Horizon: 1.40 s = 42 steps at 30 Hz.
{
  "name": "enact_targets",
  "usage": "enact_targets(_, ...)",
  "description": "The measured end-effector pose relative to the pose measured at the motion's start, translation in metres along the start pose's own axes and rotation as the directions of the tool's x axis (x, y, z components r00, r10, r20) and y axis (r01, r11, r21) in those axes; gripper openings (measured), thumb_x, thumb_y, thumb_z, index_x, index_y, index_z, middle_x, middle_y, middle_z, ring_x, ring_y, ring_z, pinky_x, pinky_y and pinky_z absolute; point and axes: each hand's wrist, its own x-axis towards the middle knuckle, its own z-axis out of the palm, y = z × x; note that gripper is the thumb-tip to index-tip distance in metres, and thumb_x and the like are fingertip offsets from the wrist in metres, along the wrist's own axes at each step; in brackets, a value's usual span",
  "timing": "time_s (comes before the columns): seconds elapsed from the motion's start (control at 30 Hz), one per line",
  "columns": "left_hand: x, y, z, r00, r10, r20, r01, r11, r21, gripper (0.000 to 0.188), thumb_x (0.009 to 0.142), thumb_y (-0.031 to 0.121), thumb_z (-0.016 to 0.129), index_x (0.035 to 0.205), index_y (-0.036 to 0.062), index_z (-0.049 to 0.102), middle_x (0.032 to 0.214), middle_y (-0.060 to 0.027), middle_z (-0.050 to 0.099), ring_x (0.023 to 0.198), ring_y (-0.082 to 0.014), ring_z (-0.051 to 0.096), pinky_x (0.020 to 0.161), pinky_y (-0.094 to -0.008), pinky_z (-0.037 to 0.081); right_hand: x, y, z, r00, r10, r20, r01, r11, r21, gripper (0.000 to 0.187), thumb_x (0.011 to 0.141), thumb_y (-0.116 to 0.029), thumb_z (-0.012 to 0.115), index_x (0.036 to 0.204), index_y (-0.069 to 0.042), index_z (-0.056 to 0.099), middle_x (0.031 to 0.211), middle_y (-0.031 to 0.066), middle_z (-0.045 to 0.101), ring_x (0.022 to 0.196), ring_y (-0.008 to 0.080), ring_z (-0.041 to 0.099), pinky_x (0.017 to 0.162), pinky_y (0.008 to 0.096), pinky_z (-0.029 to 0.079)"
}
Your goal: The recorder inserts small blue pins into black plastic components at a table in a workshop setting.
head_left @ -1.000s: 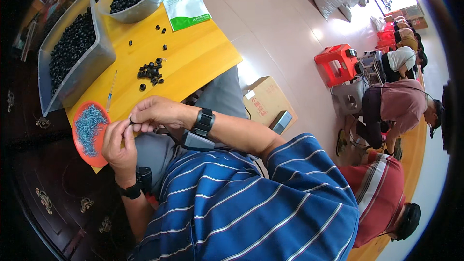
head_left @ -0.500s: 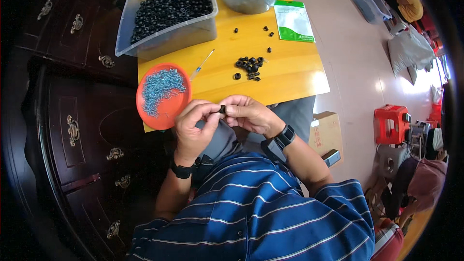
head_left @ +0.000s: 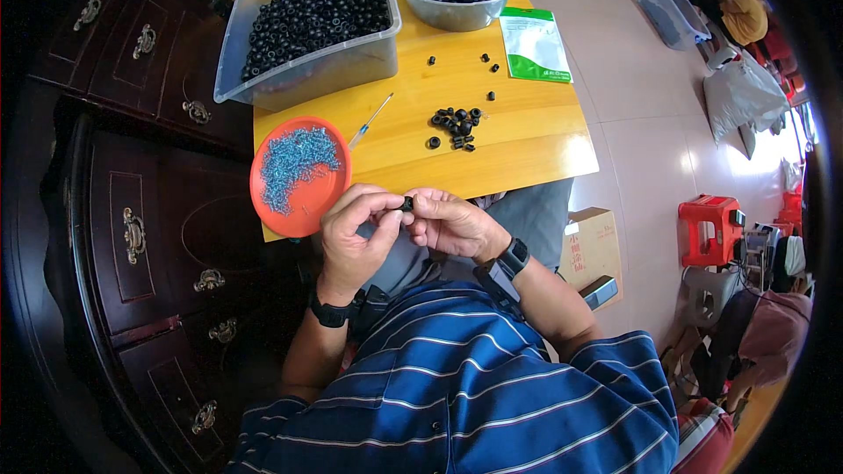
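Observation:
Over my lap, just off the near edge of the yellow table (head_left: 527,154), both hands meet around a small black ring-like part (head_left: 407,204). My left hand (head_left: 356,228) pinches it between thumb and fingers. From the other side, the thumb and fingers of my right hand (head_left: 458,221) also close on it. A red plate (head_left: 327,197) heaped with small silvery-blue screws (head_left: 297,167) lies left of my left hand. Beyond my hands is a loose cluster of black parts (head_left: 458,125). Between plate and cluster lies a screwdriver (head_left: 369,123) with a thin shaft.
A large clear bin (head_left: 325,70) and a round clear tub (head_left: 457,16), both full of black parts, stand at the table's far side. A green-and-white packet (head_left: 534,44) lies at the right. Dark drawers (head_left: 132,237) flank the left; a cardboard box (head_left: 593,250) sits on the floor.
The view has shifted slightly. My right fingers have curled in a little around the black part, which both hands still hold at about the same place.

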Motion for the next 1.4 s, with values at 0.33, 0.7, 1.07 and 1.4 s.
enact_targets(0.33,-0.001,0.004,0.002,1.0,-0.014,0.012,0.013,0.998,0.064,0.017,0.082,-0.011,0.068,0.098,-0.0024,0.069,0.094,-0.0066,0.065,0.082,-0.0104,0.064,0.07,-0.0229,0.053,-0.003,0.003,-0.005,1.0,0.007,-0.029,-0.007,1.0,0.008,0.017,0.1,-0.022,0.065,0.108,-0.007,0.064,0.101,0.0045,0.073,0.08,0.008,0.07,0.074,0.0244,0.061)
enact_targets(0.7,0.001,-0.003,0.001,0.993,-0.114,-0.037,0.105,0.975,-0.196,0.019,0.084,-0.01,0.068,0.101,-0.0035,0.068,0.098,-0.0053,0.065,0.083,-0.0091,0.066,0.071,-0.0215,0.053,-0.003,0.004,-0.01,0.999,-0.027,-0.02,0.028,0.999,0.031,0.017,0.1,-0.022,0.065,0.108,-0.007,0.065,0.101,0.0056,0.073,0.079,0.0091,0.07,0.073,0.0252,0.061)
enact_targets(1.07,0.004,0.005,0.002,0.994,-0.088,0.064,0.083,0.994,0.078,0.016,0.083,-0.01,0.069,0.098,-0.003,0.07,0.093,-0.0051,0.066,0.081,-0.0101,0.067,0.071,-0.0226,0.054,-0.005,0.0,-0.007,0.999,-0.026,-0.033,0.024,0.997,-0.067,0.018,0.101,-0.023,0.065,0.106,-0.007,0.066,0.097,0.004,0.073,0.077,0.0075,0.07,0.072,0.0226,0.061)
enact_targets(1.4,0.002,-0.004,0.001,0.987,-0.106,0.12,0.109,0.994,-0.012,0.019,0.084,-0.009,0.071,0.101,-0.0035,0.072,0.094,-0.0075,0.067,0.084,-0.012,0.066,0.073,-0.0238,0.054,-0.009,-0.001,-0.012,0.998,-0.015,-0.059,0.01,0.997,-0.076,0.021,0.1,-0.024,0.065,0.108,-0.005,0.065,0.098,0.0049,0.073,0.077,0.0075,0.07,0.072,0.0224,0.061)
